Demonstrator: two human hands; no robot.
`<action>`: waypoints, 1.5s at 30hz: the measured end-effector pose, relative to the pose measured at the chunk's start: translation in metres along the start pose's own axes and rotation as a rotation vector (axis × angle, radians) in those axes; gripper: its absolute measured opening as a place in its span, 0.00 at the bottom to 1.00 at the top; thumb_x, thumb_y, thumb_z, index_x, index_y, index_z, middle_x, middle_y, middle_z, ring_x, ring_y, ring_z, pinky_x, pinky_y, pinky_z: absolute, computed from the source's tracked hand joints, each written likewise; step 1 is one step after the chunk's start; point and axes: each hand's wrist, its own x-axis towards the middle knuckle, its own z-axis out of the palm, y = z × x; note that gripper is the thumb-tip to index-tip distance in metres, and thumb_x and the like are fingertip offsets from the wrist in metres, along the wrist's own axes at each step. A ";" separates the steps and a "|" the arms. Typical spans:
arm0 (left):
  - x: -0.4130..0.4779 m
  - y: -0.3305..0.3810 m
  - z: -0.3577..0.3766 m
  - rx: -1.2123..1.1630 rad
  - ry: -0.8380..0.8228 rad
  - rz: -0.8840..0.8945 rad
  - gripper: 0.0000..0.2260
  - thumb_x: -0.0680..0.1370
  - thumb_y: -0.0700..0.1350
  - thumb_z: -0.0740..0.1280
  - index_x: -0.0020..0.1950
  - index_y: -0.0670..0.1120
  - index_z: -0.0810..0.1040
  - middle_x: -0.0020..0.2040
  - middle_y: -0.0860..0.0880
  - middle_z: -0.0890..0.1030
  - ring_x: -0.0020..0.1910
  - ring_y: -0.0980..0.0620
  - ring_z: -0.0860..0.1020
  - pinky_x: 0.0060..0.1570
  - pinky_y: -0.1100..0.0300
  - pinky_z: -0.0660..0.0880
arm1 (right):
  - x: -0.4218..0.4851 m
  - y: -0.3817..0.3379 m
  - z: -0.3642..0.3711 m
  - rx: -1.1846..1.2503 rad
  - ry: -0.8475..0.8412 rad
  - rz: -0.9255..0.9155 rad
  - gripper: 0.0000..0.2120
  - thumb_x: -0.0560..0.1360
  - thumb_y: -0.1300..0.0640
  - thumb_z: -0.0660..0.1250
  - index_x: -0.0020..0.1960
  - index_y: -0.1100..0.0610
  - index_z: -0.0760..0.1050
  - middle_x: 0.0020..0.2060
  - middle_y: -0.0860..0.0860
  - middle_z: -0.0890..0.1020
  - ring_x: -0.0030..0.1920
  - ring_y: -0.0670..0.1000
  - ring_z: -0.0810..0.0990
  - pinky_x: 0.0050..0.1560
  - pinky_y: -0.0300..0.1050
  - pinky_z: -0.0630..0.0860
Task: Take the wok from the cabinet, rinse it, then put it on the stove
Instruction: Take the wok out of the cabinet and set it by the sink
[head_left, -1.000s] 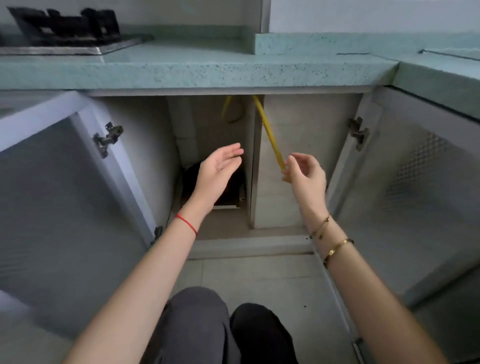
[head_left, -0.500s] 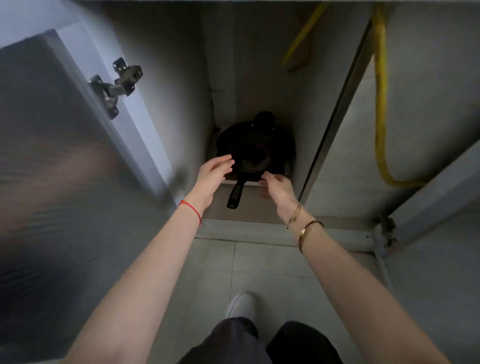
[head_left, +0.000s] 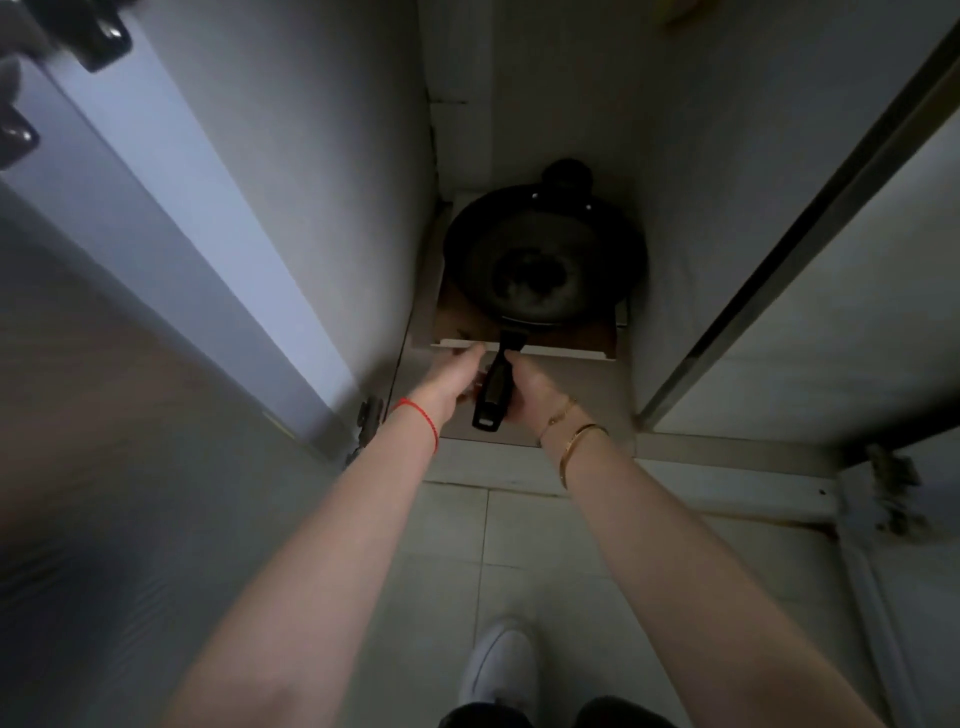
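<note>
A black wok (head_left: 540, 260) sits on a low board deep inside the open cabinet (head_left: 332, 156), its long black handle (head_left: 493, 389) pointing toward me. My left hand (head_left: 449, 382) wraps the handle from the left side. My right hand (head_left: 530, 389) closes on the handle from the right. A small round helper knob shows at the wok's far rim. The stove and sink are out of sight.
The open left cabinet door (head_left: 130, 364) stands close beside my left arm. A vertical divider (head_left: 779, 249) and the right cabinet frame bound the narrow compartment. Tiled floor (head_left: 467, 545) and my white shoe (head_left: 498, 665) lie below.
I have leaned further into the cabinet. Both hands dropped from the wok's rim area to its handle and closed around it.
</note>
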 end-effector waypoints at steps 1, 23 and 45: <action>0.005 -0.001 0.002 0.004 0.000 -0.010 0.15 0.80 0.55 0.63 0.55 0.45 0.77 0.49 0.45 0.81 0.44 0.48 0.79 0.53 0.56 0.76 | 0.004 -0.001 0.001 0.007 0.003 -0.002 0.19 0.83 0.47 0.59 0.64 0.60 0.73 0.45 0.59 0.81 0.47 0.57 0.82 0.52 0.52 0.79; 0.029 -0.009 0.049 -0.350 -0.145 -0.140 0.13 0.79 0.52 0.67 0.57 0.44 0.80 0.48 0.45 0.83 0.45 0.50 0.81 0.44 0.58 0.78 | 0.036 0.019 -0.027 -0.482 0.296 -0.599 0.17 0.84 0.53 0.55 0.57 0.63 0.78 0.46 0.59 0.83 0.43 0.52 0.80 0.36 0.39 0.72; -0.254 -0.013 -0.015 -0.450 -0.125 -0.212 0.09 0.80 0.48 0.66 0.53 0.44 0.82 0.44 0.45 0.80 0.33 0.52 0.74 0.34 0.61 0.66 | -0.252 0.093 -0.016 -0.592 0.271 -0.485 0.18 0.83 0.53 0.57 0.46 0.64 0.79 0.40 0.61 0.84 0.41 0.57 0.81 0.42 0.49 0.77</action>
